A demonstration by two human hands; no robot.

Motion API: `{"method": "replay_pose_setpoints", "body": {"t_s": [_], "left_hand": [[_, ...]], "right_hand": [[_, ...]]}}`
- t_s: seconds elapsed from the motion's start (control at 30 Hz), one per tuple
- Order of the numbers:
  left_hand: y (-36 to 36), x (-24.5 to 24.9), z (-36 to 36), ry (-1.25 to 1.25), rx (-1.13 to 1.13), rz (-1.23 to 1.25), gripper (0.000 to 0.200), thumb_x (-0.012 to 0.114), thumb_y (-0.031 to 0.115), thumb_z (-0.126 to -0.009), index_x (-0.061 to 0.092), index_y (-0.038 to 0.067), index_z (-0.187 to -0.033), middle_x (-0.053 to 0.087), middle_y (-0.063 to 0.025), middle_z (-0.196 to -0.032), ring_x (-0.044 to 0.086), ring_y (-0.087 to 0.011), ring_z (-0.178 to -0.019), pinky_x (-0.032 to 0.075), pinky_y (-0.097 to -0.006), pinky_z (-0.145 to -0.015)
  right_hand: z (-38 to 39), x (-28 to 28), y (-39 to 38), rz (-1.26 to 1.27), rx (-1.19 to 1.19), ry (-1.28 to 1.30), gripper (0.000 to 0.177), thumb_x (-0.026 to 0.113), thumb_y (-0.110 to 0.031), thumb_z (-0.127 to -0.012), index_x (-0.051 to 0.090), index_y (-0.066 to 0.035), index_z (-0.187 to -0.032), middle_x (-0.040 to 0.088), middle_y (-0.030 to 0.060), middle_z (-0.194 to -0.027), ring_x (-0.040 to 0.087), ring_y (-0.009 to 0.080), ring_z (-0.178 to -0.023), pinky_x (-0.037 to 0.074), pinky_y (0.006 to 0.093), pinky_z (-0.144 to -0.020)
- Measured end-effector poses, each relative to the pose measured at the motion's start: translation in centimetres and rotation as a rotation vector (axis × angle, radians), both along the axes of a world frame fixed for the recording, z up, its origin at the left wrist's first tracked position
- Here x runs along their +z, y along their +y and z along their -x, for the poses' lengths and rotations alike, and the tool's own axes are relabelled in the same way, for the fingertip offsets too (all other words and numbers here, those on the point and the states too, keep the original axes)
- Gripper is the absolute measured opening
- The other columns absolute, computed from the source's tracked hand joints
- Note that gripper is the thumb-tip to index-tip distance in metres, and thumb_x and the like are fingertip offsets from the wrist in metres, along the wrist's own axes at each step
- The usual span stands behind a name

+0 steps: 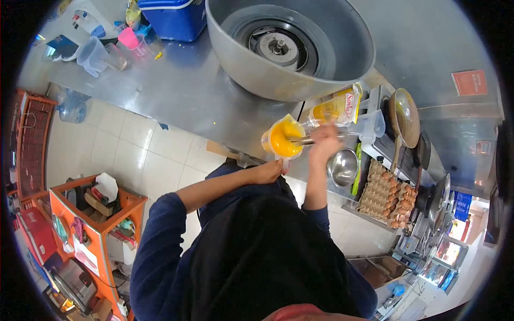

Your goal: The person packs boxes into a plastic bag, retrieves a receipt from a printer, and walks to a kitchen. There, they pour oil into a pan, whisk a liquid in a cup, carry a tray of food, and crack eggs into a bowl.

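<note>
Near the counter's front edge, a clear plastic jug (264,142) with a spout holds a bright yellow-orange liquid (284,138). My left hand (267,172) is closed around the jug's handle on the side toward my body. A metal whisk (304,141) reaches into the liquid at a slant, its handle gripped in my right hand (325,141), which is slightly blurred. Just behind the jug lies a yellow and clear printed bag (334,107). To the right of the jug sits a steel bowl (343,167).
A large round metal drum (289,80) stands at the back of the steel counter (155,80). Rightward are a clear plastic container (370,125), a pan (404,117) on a stove, a green utensil (357,170) and egg trays (377,192). Plastic cups (93,56) stand far left.
</note>
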State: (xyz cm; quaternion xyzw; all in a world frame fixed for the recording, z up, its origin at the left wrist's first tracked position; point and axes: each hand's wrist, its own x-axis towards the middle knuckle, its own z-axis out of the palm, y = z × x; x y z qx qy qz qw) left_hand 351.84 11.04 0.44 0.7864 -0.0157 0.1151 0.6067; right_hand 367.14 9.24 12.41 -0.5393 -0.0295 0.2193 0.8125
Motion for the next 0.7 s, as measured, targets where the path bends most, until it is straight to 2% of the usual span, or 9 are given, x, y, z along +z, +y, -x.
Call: {"method": "replay_pose_setpoints", "body": {"t_s": [0.03,0.2,0.27,0.3,0.4,0.43,0.53,0.67,0.7], "left_hand": [[-0.4,-0.6,0.1,0.057,-0.005,0.022,0.009,0.034,0.000,-0.087,0.038,-0.006,-0.092,0.055,-0.0215,-0.086,0.056,-0.0373,-0.084,0.045,-0.0407,-0.076],[-0.4,-1.5,0.1,0.180,0.005,0.047,0.009,0.038,0.000,-0.084,0.038,-0.005,-0.091,0.055,-0.0211,-0.086,0.057,-0.0366,-0.084,0.045,-0.0406,-0.075],[-0.2,-1.1,0.2,0.105,0.002,0.046,0.011,0.039,-0.001,-0.083,0.039,-0.006,-0.092,0.055,-0.0210,-0.084,0.057,-0.0365,-0.083,0.045,-0.0407,-0.074],[-0.1,0.0,0.5,0.141,-0.013,0.025,0.012,0.039,-0.002,-0.082,0.039,-0.006,-0.093,0.055,-0.0208,-0.083,0.057,-0.0365,-0.082,0.045,-0.0408,-0.074],[0.2,-0.3,0.8,0.120,-0.034,0.040,0.013,0.041,-0.001,-0.083,0.039,-0.008,-0.094,0.056,-0.0229,-0.083,0.058,-0.0374,-0.082,0.045,-0.0416,-0.074],[0.3,-0.6,0.8,0.150,-0.049,-0.037,0.014,0.043,0.001,-0.084,0.038,-0.009,-0.094,0.056,-0.0243,-0.085,0.058,-0.0381,-0.084,0.046,-0.0421,-0.074],[0.2,-2.2,0.2,0.165,-0.031,-0.041,0.017,0.043,0.006,-0.087,0.039,-0.006,-0.097,0.057,-0.0241,-0.085,0.058,-0.0389,-0.083,0.045,-0.0434,-0.073],[0.3,0.1,1.5,0.259,0.000,0.063,0.019,0.044,0.008,-0.089,0.039,-0.006,-0.101,0.056,-0.0229,-0.083,0.058,-0.0384,-0.083,0.045,-0.0430,-0.075],[0.2,-0.9,1.1,0.250,0.008,0.059,0.019,0.044,0.008,-0.089,0.039,-0.006,-0.101,0.056,-0.0229,-0.083,0.058,-0.0384,-0.083,0.045,-0.0430,-0.075]], "right_hand": [[-0.9,0.0,-0.9,-0.125,0.035,-0.164,0.019,0.057,-0.016,-0.090,0.051,-0.012,-0.072,0.039,-0.0048,-0.053,0.038,0.0069,-0.044,0.030,0.0232,-0.040],[0.3,-4.0,1.5,-0.110,-0.220,-0.223,0.021,0.054,-0.022,-0.091,0.051,-0.011,-0.074,0.034,-0.0040,-0.050,0.032,0.0080,-0.041,0.026,0.0235,-0.039],[-1.7,-1.0,-0.4,-0.069,0.176,0.009,0.016,0.055,-0.017,-0.090,0.051,-0.008,-0.078,0.040,-0.0036,-0.053,0.037,0.0083,-0.043,0.031,0.0228,-0.040],[-1.5,0.5,-0.3,-0.002,0.019,-0.149,0.031,0.052,-0.019,-0.089,0.036,-0.014,-0.063,0.033,-0.0044,-0.051,0.027,0.0078,-0.040,0.024,0.0239,-0.040],[1.8,-1.8,0.8,-0.067,-0.085,-0.266,0.025,0.051,-0.017,-0.089,0.040,-0.013,-0.067,0.034,-0.0040,-0.051,0.028,0.0085,-0.040,0.025,0.0237,-0.041],[3.2,-2.5,1.8,-0.157,0.018,0.021,0.023,0.051,-0.012,-0.086,0.039,-0.013,-0.066,0.033,-0.0044,-0.051,0.030,0.0083,-0.041,0.024,0.0243,-0.040],[0.6,1.0,0.6,-0.027,0.285,-0.067,0.034,0.058,-0.011,-0.087,0.040,-0.013,-0.059,0.037,-0.0034,-0.050,0.033,0.0070,-0.041,0.028,0.0235,-0.040],[1.5,-1.9,2.8,0.015,-0.032,-0.240,0.039,0.058,-0.020,-0.089,0.038,-0.015,-0.055,0.034,-0.0033,-0.047,0.029,0.0080,-0.039,0.023,0.0248,-0.039],[1.5,-3.0,2.7,0.033,0.209,-0.244,0.039,0.058,-0.022,-0.088,0.038,-0.016,-0.055,0.035,-0.0035,-0.047,0.030,0.0078,-0.038,0.023,0.0251,-0.038]]}}
